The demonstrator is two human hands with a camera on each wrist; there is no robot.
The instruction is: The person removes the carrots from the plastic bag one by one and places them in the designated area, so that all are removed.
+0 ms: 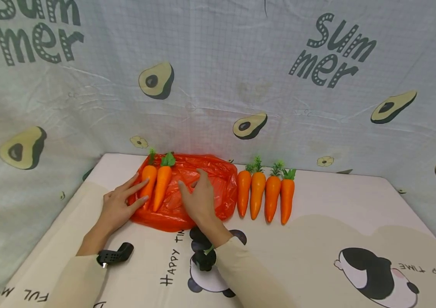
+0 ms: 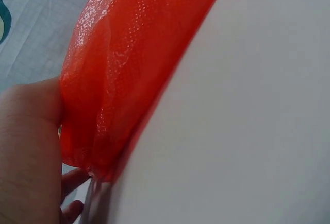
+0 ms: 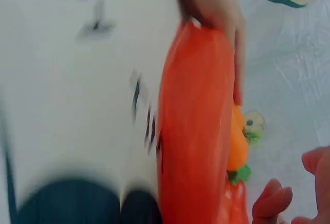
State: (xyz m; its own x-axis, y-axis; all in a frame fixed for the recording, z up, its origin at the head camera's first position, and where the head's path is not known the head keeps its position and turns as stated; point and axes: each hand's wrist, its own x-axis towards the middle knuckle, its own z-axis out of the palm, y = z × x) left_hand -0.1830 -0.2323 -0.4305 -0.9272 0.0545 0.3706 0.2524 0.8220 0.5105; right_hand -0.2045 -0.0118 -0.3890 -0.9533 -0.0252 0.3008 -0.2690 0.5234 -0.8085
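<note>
A red plastic bag [image 1: 187, 214] lies spread on the table, with two orange carrots side by side on its left part. The left hand [image 1: 119, 205] reaches over the bag's left edge; its extended fingers and thumb touch the leftmost carrot [image 1: 149, 173]. Just right of that one lies the second carrot [image 1: 162, 186], its green top toward the wall. Above the bag's middle, the right hand [image 1: 200, 199] holds nothing, thumb and fingers spread apart. In the left wrist view, the bag's red side [image 2: 124, 69] hides most of the left fingers.
Right of the bag, several more carrots [image 1: 273, 196] lie in a row, tops toward the wall. A pale printed cloth [image 1: 318, 239] covers the table. Behind it hangs a grey curtain [image 1: 202, 77] with avocado prints. Dark devices [image 1: 115, 255] are strapped to the wrists.
</note>
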